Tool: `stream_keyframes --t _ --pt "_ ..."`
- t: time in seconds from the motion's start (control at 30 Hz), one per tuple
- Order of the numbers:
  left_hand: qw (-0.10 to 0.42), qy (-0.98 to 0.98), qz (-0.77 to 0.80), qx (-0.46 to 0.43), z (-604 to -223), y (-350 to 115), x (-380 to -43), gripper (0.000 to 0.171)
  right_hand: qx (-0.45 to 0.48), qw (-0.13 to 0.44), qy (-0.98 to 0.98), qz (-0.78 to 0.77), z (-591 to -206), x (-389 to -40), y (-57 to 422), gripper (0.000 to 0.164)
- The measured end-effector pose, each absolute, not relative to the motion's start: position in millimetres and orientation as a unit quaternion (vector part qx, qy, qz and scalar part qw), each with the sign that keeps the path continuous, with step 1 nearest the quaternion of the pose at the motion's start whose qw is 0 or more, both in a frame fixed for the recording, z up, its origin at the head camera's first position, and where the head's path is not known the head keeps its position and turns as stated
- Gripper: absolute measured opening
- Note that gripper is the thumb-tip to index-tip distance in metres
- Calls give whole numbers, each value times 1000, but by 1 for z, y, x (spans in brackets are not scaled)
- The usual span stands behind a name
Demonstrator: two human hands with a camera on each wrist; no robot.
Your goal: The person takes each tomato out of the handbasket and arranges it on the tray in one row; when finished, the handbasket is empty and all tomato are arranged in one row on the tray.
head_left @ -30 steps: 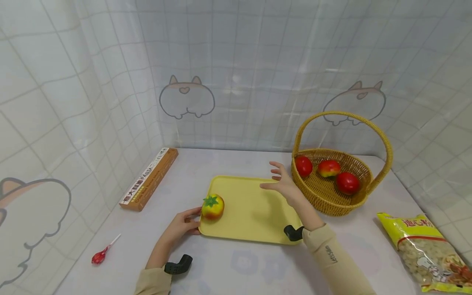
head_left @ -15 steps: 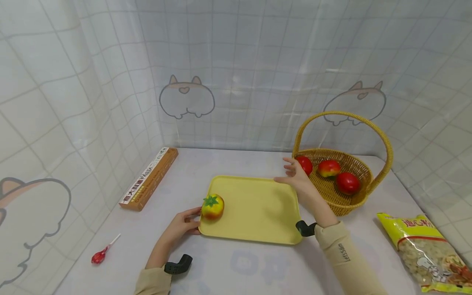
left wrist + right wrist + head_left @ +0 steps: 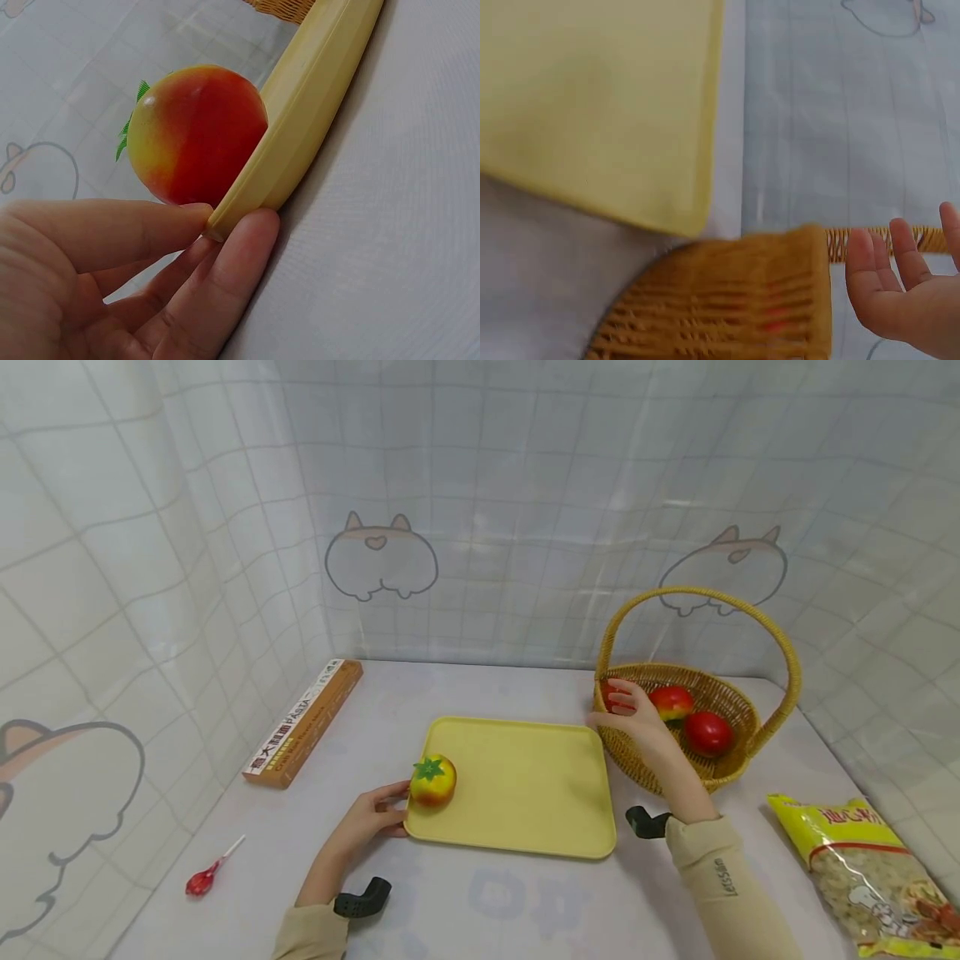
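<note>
A yellow tray (image 3: 517,789) lies flat on the table. Thumb and fingers of my left hand (image 3: 367,817) pinch its left edge, seen close in the left wrist view, where the tray's rim (image 3: 300,127) sits between them. Just inside that edge rests a yellow-and-red toy fruit (image 3: 432,783) with a green leafy top. My right hand (image 3: 637,720), fingers spread and holding nothing, is over the left side of a wicker basket (image 3: 738,693). It partly covers a red fruit (image 3: 609,692) there. In the right wrist view the fingers overlap the basket's handle (image 3: 838,244).
Two more fruits, a red-yellow one (image 3: 672,702) and a round red one (image 3: 708,733), lie in the basket under its tall arched handle. A pasta box (image 3: 303,727) and a lollipop (image 3: 202,882) are on the left. A pasta bag (image 3: 870,877) lies front right.
My right hand has moved right, from above the tray to the basket's left side. The left hand, tray and toy fruit stay where they were.
</note>
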State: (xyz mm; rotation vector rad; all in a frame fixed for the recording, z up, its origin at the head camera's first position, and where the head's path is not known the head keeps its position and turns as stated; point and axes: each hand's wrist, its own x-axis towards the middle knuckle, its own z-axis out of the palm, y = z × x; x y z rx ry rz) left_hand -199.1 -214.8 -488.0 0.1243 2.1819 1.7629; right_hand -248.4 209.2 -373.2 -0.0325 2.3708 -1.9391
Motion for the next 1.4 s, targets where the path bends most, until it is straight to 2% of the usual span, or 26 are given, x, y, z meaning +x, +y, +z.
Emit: stream_keyframes --t 0.53,0.7,1.0,1.4 --pt "170 770 613 51 -485 -215 -195 59 26 -3 777 -629 -366 -251 258 77" --pt "167 770 615 46 -483 -215 -195 60 28 -5 780 -625 -368 -255 268 75" --pt "166 769 615 50 -486 -215 -197 61 56 -9 778 -625 -365 -264 281 83" --pt "168 766 618 51 -486 -215 -197 62 69 -10 766 -639 -342 -272 291 83"
